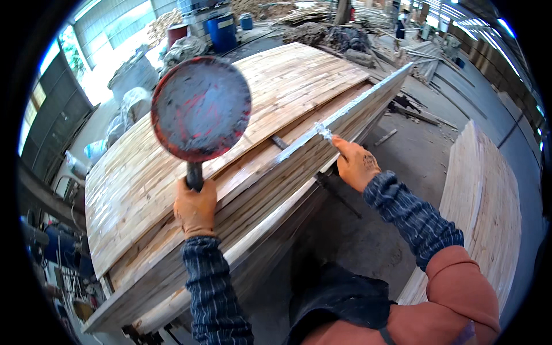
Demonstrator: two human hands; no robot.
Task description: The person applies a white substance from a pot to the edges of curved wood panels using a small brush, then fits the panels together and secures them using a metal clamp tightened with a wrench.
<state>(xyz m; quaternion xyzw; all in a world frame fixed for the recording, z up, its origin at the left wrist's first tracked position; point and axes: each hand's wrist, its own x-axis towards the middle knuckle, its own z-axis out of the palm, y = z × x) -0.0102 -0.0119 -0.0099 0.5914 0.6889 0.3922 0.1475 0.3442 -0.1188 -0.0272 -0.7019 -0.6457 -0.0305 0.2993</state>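
Observation:
My left hand [196, 208], in an orange glove, is closed round the dark handle of a round pan [201, 106]. The pan has a red rim and a grey-smeared face with red streaks, and it is raised above the wooden panel [138, 190]. In another orange glove, my right hand [357, 165] grips a small brush whose handle is mostly hidden by the fingers. Its white-coated tip [323, 131] touches the upper edge of a long upright board [376, 95]. Wet white glue-like paste coats that edge from the middle to the far end.
Stacked boards [489, 201] lie at the right. Loose strips [425, 57] and scrap wood lie on the floor farther back. Blue barrels [222, 33] and full sacks [132, 75] stand beyond the panel. A metal bar [342, 198] sticks out below the board.

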